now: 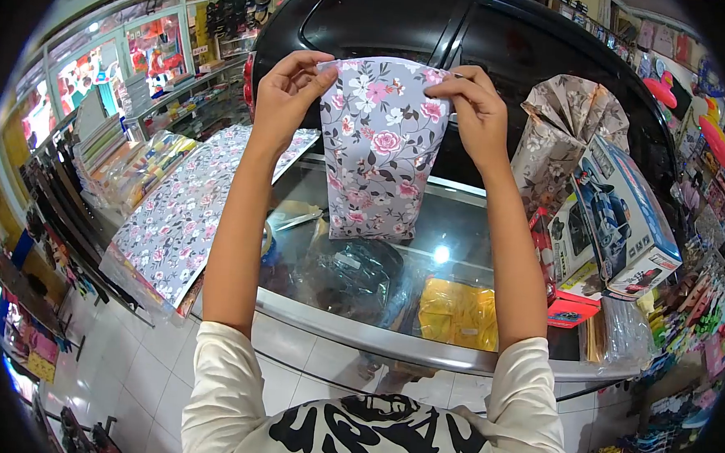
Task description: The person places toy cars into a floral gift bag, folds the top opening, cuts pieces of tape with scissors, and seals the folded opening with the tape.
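A grey paper bag with pink and white flowers stands upright on the glass counter, its top edge spread between my hands. My left hand pinches the top left corner between thumb and fingers. At the top right edge my right hand grips the paper, the fingers bent over the rim. The inside of the bag is hidden from me. A sheet of the same floral wrapping paper lies flat to the left. Just right of the bag stands a gathered package wrapped in beige floral paper.
Under the glass of the counter lie dark and yellow plastic-wrapped packs. Boxed toys stand on the right end. A roll of tape is near my left forearm. A black car is behind the counter.
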`<action>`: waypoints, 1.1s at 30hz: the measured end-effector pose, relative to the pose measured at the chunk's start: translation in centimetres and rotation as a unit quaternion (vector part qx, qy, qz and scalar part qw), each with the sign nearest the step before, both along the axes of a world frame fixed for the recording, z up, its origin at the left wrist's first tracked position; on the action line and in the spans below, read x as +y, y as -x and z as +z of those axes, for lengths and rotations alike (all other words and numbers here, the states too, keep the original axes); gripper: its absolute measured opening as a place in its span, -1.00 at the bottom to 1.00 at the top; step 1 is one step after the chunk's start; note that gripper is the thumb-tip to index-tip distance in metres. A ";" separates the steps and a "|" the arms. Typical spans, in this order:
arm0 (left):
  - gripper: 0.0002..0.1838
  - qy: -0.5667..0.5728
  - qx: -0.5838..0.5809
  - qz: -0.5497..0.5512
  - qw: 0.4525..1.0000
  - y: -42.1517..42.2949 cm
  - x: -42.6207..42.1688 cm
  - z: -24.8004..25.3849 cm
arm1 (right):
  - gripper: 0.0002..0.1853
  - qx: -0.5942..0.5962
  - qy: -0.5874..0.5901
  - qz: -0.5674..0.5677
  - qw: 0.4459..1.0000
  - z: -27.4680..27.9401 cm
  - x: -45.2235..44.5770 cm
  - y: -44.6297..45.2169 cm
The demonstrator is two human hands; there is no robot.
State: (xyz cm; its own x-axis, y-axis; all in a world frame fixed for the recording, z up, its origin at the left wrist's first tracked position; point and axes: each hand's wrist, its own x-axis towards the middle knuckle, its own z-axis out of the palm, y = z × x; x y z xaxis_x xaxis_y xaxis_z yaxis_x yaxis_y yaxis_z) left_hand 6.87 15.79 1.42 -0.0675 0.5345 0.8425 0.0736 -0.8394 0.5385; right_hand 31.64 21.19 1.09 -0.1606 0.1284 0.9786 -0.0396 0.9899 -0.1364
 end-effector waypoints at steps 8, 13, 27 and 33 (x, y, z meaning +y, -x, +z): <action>-0.71 0.036 0.004 -0.022 0.999 -1.3 -0.3 1.4 | -0.84 -0.049 0.036 -0.013 0.998 0.7 0.1 -0.1; -0.64 0.051 0.141 0.198 0.969 -1.2 -0.3 2.2 | -0.78 0.011 0.177 0.137 0.975 0.9 1.0 -0.7; -0.87 0.053 0.207 0.022 0.977 1.5 3.0 2.9 | -0.76 -0.085 0.214 0.137 0.963 1.5 2.6 -0.7; -0.62 0.099 0.267 0.027 0.958 2.0 2.6 4.3 | -0.72 -0.115 0.206 0.110 0.966 1.6 3.2 -1.4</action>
